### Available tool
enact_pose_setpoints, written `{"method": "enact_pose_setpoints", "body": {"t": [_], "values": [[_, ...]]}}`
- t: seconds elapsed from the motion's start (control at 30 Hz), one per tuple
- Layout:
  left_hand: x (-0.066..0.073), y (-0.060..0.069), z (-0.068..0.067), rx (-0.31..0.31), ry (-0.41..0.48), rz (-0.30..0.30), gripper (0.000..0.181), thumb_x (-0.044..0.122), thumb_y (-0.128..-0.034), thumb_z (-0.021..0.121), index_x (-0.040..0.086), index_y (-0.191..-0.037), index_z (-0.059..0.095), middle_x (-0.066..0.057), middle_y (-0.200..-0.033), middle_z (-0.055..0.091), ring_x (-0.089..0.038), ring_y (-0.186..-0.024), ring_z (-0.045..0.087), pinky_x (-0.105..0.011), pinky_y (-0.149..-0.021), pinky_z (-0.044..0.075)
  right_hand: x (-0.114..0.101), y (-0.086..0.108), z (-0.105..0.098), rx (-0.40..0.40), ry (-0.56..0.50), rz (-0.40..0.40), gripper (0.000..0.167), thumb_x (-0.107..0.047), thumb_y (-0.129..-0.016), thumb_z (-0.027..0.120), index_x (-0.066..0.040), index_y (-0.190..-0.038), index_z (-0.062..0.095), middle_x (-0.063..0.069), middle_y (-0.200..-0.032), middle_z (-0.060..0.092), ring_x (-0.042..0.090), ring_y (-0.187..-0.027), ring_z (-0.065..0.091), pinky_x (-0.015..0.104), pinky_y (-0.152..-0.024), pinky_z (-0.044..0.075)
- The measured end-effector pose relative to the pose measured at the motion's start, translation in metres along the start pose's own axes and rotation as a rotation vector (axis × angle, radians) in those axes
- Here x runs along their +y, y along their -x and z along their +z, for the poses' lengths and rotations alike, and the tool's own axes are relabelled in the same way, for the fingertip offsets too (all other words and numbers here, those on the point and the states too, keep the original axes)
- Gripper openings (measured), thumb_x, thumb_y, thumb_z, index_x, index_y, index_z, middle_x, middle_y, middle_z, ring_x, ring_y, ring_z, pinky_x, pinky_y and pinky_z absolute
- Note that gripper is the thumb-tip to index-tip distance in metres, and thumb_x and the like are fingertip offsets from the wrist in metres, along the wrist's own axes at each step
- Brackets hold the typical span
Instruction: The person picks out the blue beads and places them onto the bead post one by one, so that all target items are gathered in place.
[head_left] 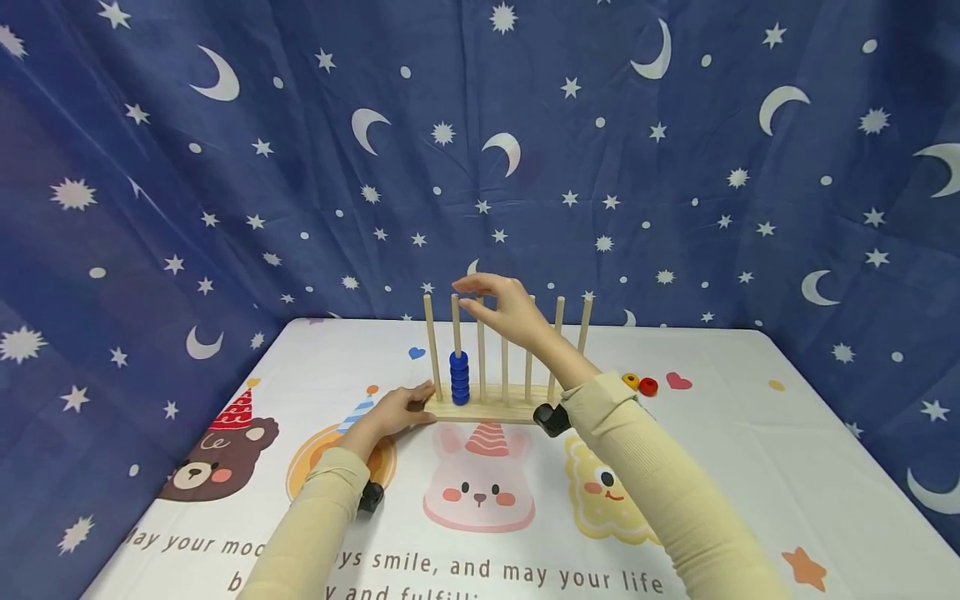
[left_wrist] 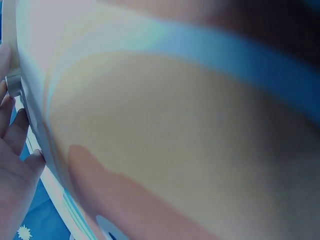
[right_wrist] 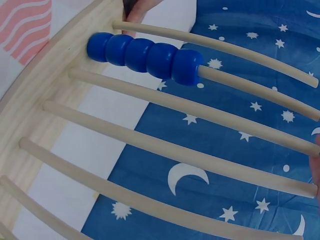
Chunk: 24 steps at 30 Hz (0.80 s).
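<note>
A wooden base point(head_left: 483, 411) carries a row of upright pegs. Several blue beads point(head_left: 460, 379) are stacked low on the second peg from the left; the right wrist view shows the same blue beads point(right_wrist: 160, 60) touching one another. My left hand point(head_left: 393, 412) grips the base's left end, thumb in front and fingers behind. In the left wrist view that hand point(left_wrist: 17, 175) shows only at the edge. My right hand point(head_left: 513, 308) is raised by the top of the second peg, thumb and fingers apart, with no bead visible between them.
A yellow ring point(head_left: 631, 381) and a red ring point(head_left: 648, 387) lie on the printed white tablecloth point(head_left: 720, 467), to the right of the base. Behind the table hangs a blue curtain point(head_left: 525, 200) with moons and stars.
</note>
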<state>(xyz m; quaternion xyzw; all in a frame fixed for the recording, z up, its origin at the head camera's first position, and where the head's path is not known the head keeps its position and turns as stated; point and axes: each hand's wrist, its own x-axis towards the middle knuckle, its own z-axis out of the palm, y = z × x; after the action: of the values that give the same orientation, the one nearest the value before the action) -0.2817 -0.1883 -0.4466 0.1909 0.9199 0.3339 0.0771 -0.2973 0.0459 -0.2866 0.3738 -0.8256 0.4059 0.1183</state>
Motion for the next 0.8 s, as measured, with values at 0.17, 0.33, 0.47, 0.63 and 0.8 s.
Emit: {"method": "enact_pose_setpoints", "body": {"t": [0.17,0.33,0.47,0.63,0.8], "values": [[0.001,0.000,0.000,0.006,-0.008,0.009,0.059,0.018,-0.0867,0.067,-0.004,-0.136,0.044,-0.021,-0.145,0.037,-0.043,-0.136,0.032,-0.053,-0.113,0.027,0.000,0.006,-0.002,0.000,-0.006,-0.036,0.030,-0.010,-0.093,0.058,0.002,-0.120,0.061,0.016,-0.121,0.064,0.030,-0.117,0.058,0.040,-0.103,0.045],[0.002,0.000,0.001,0.006,-0.011,-0.006,0.058,0.017,-0.0868,0.067,-0.004,-0.136,0.044,-0.020,-0.146,0.037,-0.042,-0.136,0.032,-0.052,-0.113,0.027,-0.003,0.013,-0.004,0.016,-0.014,-0.065,0.029,-0.008,-0.092,0.059,0.001,-0.119,0.061,0.016,-0.121,0.064,0.029,-0.117,0.058,0.040,-0.103,0.046],[0.003,0.000,0.001,0.005,-0.012,-0.014,0.058,0.016,-0.0868,0.066,-0.003,-0.136,0.044,-0.019,-0.146,0.037,-0.042,-0.136,0.031,-0.052,-0.113,0.026,-0.004,0.019,-0.005,0.037,-0.019,-0.094,0.028,-0.007,-0.091,0.059,0.002,-0.118,0.061,0.017,-0.120,0.064,0.029,-0.115,0.059,0.040,-0.101,0.047],[0.003,0.001,0.001,0.000,-0.016,-0.016,0.058,0.016,-0.0870,0.066,-0.003,-0.137,0.044,-0.019,-0.146,0.037,-0.042,-0.136,0.031,-0.052,-0.113,0.026,-0.001,0.027,-0.006,0.053,-0.027,-0.109,0.028,-0.006,-0.091,0.060,0.002,-0.117,0.062,0.017,-0.118,0.065,0.029,-0.113,0.060,0.040,-0.099,0.049],[0.005,0.000,0.000,-0.011,-0.032,-0.008,0.057,0.016,-0.0866,0.066,-0.003,-0.136,0.045,-0.020,-0.146,0.037,-0.042,-0.135,0.032,-0.052,-0.113,0.027,0.002,0.037,-0.008,0.078,-0.023,-0.112,0.026,-0.005,-0.090,0.060,0.002,-0.116,0.063,0.017,-0.117,0.065,0.029,-0.110,0.062,0.039,-0.096,0.051]]}}
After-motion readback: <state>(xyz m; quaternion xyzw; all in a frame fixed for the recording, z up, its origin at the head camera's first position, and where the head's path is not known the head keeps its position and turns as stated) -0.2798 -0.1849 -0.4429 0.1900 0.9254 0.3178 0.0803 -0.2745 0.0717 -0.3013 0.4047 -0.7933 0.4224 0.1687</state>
